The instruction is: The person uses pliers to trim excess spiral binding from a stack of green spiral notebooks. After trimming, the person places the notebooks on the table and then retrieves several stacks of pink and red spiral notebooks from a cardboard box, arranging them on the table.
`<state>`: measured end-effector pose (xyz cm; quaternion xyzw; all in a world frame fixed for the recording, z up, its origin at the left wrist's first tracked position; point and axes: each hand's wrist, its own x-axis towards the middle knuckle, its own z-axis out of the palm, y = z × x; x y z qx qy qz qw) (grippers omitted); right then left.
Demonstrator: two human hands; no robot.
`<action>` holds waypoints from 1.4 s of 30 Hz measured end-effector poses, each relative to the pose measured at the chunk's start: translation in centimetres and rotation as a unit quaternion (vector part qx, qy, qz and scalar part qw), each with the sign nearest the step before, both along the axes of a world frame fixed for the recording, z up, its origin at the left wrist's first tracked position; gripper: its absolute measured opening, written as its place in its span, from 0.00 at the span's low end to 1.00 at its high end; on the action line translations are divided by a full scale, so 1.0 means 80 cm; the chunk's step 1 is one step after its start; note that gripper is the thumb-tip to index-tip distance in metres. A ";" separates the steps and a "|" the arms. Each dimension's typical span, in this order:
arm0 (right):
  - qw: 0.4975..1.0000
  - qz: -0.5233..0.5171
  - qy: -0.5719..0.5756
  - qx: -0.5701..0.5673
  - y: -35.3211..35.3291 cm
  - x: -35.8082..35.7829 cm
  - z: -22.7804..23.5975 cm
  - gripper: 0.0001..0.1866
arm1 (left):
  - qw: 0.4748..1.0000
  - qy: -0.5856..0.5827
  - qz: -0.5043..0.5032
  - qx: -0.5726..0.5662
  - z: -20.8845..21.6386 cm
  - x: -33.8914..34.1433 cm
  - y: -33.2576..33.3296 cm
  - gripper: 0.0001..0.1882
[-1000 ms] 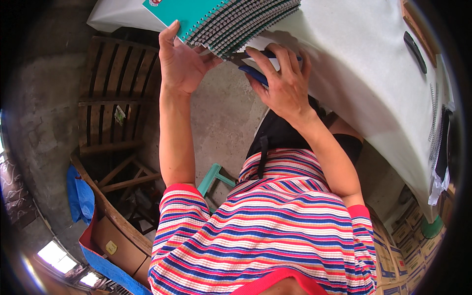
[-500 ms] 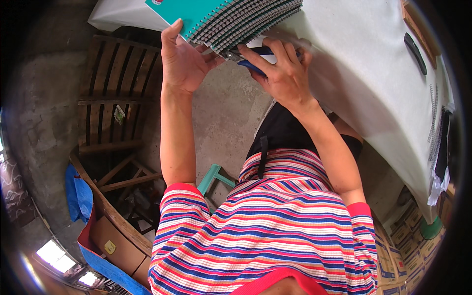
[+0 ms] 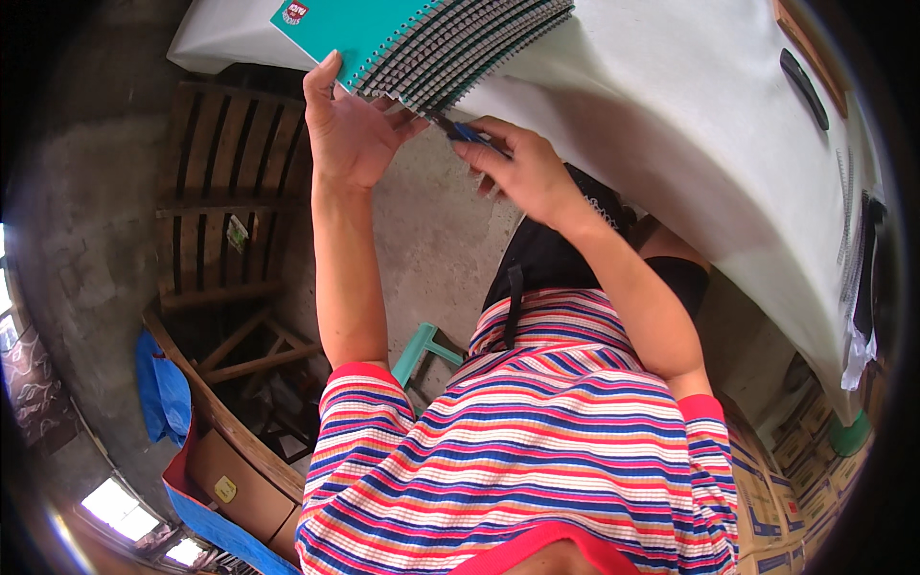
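A stack of teal spiral notebooks [image 3: 359, 31] lies at the table's edge, at the top of the view. Their dark wire coils [image 3: 465, 50] fan out in several curved rows toward the right. My left hand [image 3: 353, 139] grips the stack's near corner, thumb on the top cover and fingers beneath. Closed around blue-handled pliers [image 3: 479, 139], my right hand [image 3: 537, 174] is just right of that corner. The dark jaws of the pliers are at the near end of the coils; whether they pinch a wire is too small to tell.
A white cloth covers the table [image 3: 671, 105], where a black curved handle-like object [image 3: 803, 88] and loose wire coils [image 3: 845, 225] lie at the right. A slatted wooden bench [image 3: 225, 192] stands at left. Below are a green stool [image 3: 422, 353] and, at lower right, stacked cartons [image 3: 767, 503].
My right hand has drawn down and a little left, turning the pliers so their handles sit closer together. The notebooks and my left hand have shifted slightly left in view.
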<state>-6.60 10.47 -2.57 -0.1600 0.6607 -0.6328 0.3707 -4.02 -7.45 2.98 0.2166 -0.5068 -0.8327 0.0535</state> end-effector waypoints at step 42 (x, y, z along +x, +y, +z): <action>0.827 -0.123 0.534 0.128 -0.007 -0.003 -0.001 0.21 | 1.000 0.006 -0.014 -0.019 0.001 0.001 0.002 0.43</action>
